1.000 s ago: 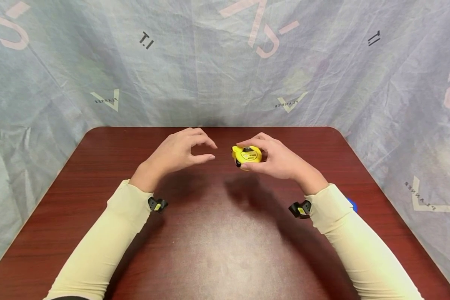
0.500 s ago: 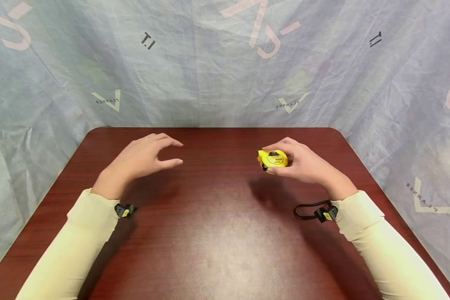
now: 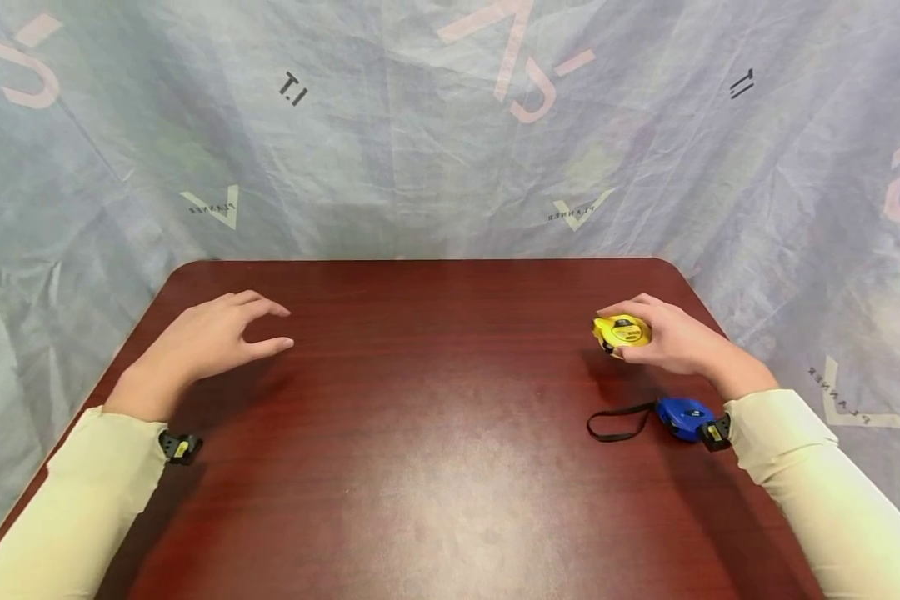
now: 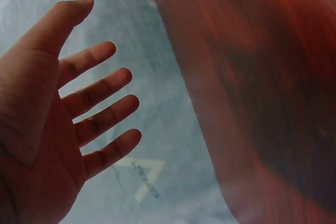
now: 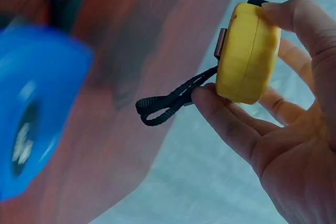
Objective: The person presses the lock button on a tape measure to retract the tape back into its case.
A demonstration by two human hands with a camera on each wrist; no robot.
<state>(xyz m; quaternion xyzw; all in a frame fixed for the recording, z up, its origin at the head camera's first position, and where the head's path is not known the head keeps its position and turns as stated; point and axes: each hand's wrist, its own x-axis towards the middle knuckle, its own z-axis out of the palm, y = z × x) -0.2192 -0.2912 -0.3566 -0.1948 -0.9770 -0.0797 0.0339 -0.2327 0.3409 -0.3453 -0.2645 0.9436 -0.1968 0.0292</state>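
A yellow tape measure [image 3: 624, 332] with black parts is held in my right hand [image 3: 671, 337], above the right side of the table. In the right wrist view the thumb and fingers pinch the yellow case [image 5: 248, 53], and a black wrist strap [image 5: 163, 106] hangs from it. Near the right wrist a blue tape measure [image 3: 682, 417] lies on the table, its black strap looped to the left; it also appears large and blurred [image 5: 39, 108] in the right wrist view. My left hand [image 3: 210, 337] hovers over the left of the table, fingers spread and holding nothing.
The dark red wooden table [image 3: 420, 375] has rounded far corners. Grey printed cloth [image 3: 390, 125] hangs behind it and along both sides. Each wrist carries a small black camera, such as the left wrist camera [image 3: 180, 447].
Both hands have moved apart and slightly nearer, the left hand leftward, the right hand rightward with the yellow tape measure. The blue tape measure, mostly hidden by the right arm before, now shows.
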